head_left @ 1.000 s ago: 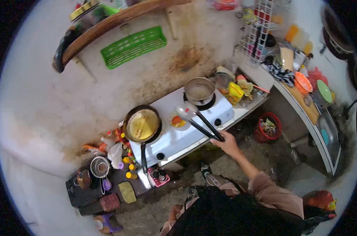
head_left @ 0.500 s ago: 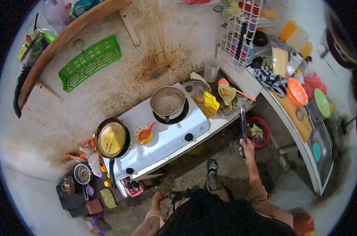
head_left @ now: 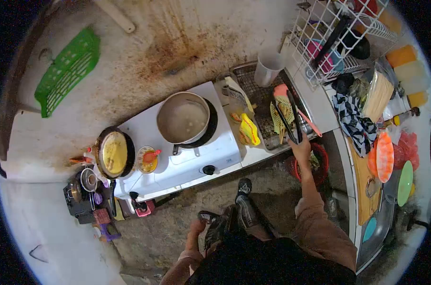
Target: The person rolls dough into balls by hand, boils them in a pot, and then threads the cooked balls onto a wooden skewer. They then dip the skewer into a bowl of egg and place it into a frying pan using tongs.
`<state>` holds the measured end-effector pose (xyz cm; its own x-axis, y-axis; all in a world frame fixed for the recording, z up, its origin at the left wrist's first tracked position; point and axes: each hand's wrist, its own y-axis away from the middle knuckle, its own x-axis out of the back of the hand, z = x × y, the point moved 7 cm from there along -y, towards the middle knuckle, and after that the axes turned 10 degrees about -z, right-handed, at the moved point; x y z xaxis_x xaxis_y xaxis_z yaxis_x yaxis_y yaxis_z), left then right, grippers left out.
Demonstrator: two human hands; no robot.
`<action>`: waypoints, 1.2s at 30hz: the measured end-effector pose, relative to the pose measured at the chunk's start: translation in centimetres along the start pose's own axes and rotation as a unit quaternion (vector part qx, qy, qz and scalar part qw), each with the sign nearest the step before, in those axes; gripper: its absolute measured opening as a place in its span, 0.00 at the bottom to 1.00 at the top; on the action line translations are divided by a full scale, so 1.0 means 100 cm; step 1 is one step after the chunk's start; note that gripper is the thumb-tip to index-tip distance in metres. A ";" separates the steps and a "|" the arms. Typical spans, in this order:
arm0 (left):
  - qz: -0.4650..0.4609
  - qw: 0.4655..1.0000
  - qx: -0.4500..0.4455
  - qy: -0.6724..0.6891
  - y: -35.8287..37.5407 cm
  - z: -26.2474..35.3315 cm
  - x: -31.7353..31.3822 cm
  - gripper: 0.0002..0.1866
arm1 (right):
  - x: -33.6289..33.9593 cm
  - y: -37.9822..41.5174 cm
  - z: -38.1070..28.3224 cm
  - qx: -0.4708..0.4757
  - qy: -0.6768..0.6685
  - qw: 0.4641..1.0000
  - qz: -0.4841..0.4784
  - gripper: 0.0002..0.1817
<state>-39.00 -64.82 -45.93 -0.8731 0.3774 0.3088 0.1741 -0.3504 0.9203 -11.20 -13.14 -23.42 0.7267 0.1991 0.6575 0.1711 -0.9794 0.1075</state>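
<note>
My right hand point(head_left: 300, 147) is closed around the handle end of black tongs point(head_left: 296, 126). The tongs point away from me over a wire-racked tray point(head_left: 250, 78), their two arms spread apart. Between and beside the arms lies a yellowish patterned wrapper point(head_left: 276, 122) with thin sticks at its near end. A pink-handled utensil point(head_left: 309, 122) rests just right of the tongs. Low beside my leg hangs my left hand point(head_left: 196, 227), away from the counter, its fingers not clearly visible.
On the white stove point(head_left: 191, 164) stand a pot point(head_left: 183, 118), a pan with yellow food point(head_left: 114, 152) and a bowl with a red spoon point(head_left: 148, 159). A red basket point(head_left: 322, 166) sits below my right forearm. A clear jug point(head_left: 266, 69) stands behind the tray.
My right hand has brought the tongs from above the red basket to over the tray, and their arms have spread. The view has shifted right and closer to the counter.
</note>
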 end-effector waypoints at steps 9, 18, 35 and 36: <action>-0.067 0.996 -0.027 -0.054 0.025 0.061 0.035 0.20 | -0.030 -0.030 0.005 0.018 0.128 0.991 -0.038 0.40; -0.002 0.996 -0.080 -0.039 0.013 0.083 0.042 0.16 | -0.081 -0.016 -0.027 0.081 0.124 0.988 -0.036 0.42; -0.034 0.997 0.066 -0.006 0.046 0.057 0.037 0.18 | -0.139 -0.044 -0.011 -0.041 0.299 0.950 -0.084 0.26; -0.042 0.995 0.092 0.000 0.053 0.060 0.039 0.18 | -0.128 -0.038 -0.023 -0.066 0.256 0.960 -0.086 0.26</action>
<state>-38.75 -60.07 -38.36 -0.8881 0.3984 0.2290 0.1810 -0.1548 0.9712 -22.66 -12.07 -30.54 0.2663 0.3485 0.8987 0.1488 -0.9360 0.3189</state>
